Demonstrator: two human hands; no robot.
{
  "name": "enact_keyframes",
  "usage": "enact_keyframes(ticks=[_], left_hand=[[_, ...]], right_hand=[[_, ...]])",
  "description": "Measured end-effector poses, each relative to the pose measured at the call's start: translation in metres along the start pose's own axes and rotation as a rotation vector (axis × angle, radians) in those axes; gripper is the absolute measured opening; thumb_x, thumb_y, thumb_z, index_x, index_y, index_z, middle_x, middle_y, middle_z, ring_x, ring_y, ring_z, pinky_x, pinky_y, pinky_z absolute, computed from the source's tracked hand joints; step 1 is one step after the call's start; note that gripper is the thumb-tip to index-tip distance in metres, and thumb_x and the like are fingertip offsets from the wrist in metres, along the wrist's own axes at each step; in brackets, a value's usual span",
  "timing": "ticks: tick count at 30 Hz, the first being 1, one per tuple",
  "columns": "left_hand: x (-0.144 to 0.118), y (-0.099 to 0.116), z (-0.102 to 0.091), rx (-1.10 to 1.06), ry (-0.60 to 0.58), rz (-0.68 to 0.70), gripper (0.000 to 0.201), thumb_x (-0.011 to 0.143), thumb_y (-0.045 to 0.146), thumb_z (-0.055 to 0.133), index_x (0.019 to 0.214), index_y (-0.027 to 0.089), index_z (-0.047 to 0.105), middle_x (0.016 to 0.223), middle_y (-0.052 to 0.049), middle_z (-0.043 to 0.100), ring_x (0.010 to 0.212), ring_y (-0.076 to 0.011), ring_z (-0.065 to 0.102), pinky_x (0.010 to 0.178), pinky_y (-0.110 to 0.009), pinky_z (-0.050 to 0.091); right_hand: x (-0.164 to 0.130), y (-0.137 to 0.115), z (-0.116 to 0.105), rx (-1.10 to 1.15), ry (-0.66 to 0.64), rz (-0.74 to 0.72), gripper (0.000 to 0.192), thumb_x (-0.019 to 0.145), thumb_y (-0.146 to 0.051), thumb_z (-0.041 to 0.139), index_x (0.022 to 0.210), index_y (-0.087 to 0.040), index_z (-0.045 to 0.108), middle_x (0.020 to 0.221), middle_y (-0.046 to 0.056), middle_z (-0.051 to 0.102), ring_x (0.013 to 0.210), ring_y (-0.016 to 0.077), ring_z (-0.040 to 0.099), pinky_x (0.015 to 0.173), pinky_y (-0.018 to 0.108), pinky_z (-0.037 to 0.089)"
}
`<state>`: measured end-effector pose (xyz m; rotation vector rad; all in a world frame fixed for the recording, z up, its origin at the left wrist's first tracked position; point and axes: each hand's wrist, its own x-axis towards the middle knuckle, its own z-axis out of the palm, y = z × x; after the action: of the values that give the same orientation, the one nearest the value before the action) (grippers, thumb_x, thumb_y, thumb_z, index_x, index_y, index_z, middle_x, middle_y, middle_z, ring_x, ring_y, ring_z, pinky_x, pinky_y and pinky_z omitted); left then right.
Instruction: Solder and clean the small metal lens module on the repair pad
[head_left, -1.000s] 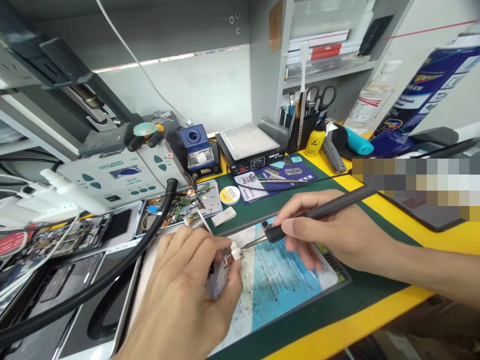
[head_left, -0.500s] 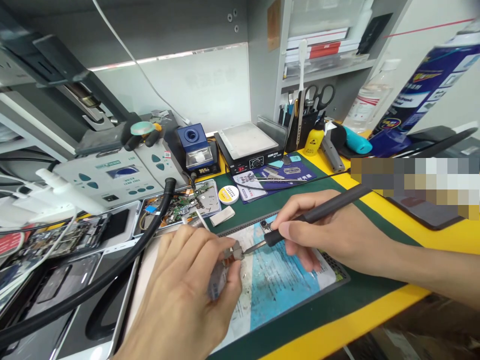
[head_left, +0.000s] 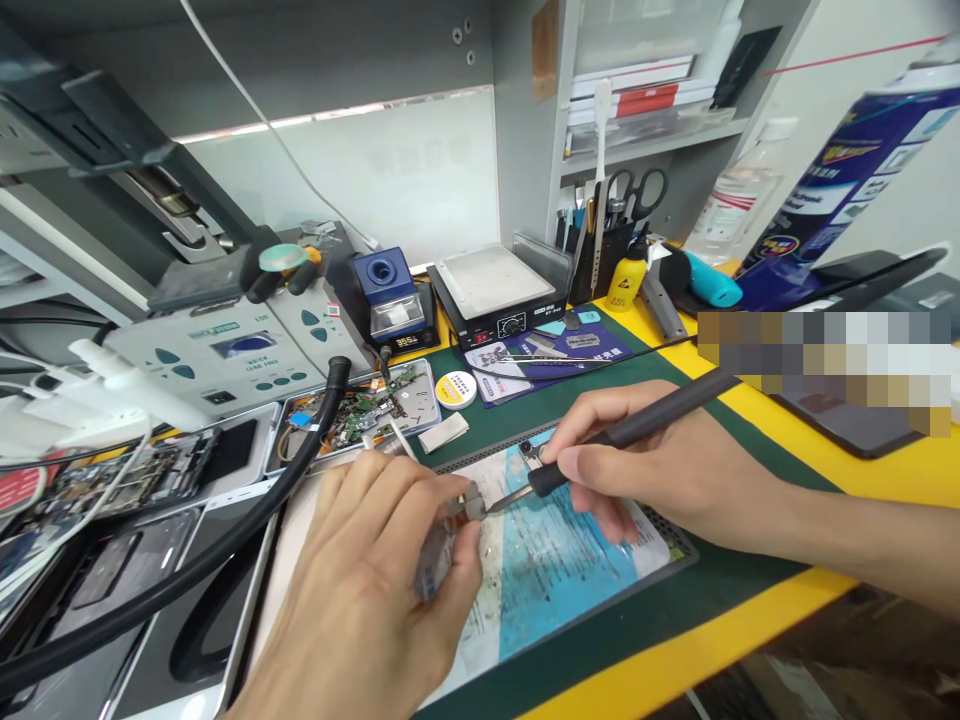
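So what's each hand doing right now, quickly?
Left hand: closed, pinching a small grey part.
Right hand: closed around a black-handled tool, gripped like a pen.

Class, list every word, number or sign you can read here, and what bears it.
"QUICK": grey station
"LEAD FREE": grey station
"355": black unit
"tronic", part of a word: blue can
Warning triangle: yellow bottle
Too small or blurred to read: the rest, including print on the hot plate, tin and clear bottle.
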<state>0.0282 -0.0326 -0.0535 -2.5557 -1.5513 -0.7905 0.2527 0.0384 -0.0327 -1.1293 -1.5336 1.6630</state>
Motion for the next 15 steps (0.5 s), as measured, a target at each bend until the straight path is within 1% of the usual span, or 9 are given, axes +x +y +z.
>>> enact_keyframes(ticks=[4, 15], left_hand=[[0.0007, -0.0001, -0.0008, -0.001, -0.004, 0.002, 0.017, 0.089, 0.016, 0.064, 0.105, 0.018, 0.060, 0.094, -0.003, 0.059, 0.091, -0.0199, 0.050, 0.082, -0.036, 0.040], [0.0010, -0.0002, -0.0011, -0.010, -0.006, 0.003, 0.018, 0.089, 0.016, 0.064, 0.105, 0.020, 0.059, 0.094, -0.003, 0.059, 0.090, -0.0199, 0.050, 0.082, -0.037, 0.040]], right_hand=[[-0.0006, 0.0010, 0.0003, 0.021, 0.014, -0.022, 0.002, 0.074, -0.019, 0.070, 0.074, -0.017, 0.068, 0.053, -0.001, 0.067, 0.036, 0.0117, 0.058, 0.031, 0.018, 0.045], [-0.0006, -0.0006, 0.0002, -0.051, 0.002, 0.003, 0.003, 0.071, -0.017, 0.071, 0.071, -0.019, 0.069, 0.054, -0.002, 0.067, 0.037, 0.0119, 0.059, 0.032, 0.019, 0.046]])
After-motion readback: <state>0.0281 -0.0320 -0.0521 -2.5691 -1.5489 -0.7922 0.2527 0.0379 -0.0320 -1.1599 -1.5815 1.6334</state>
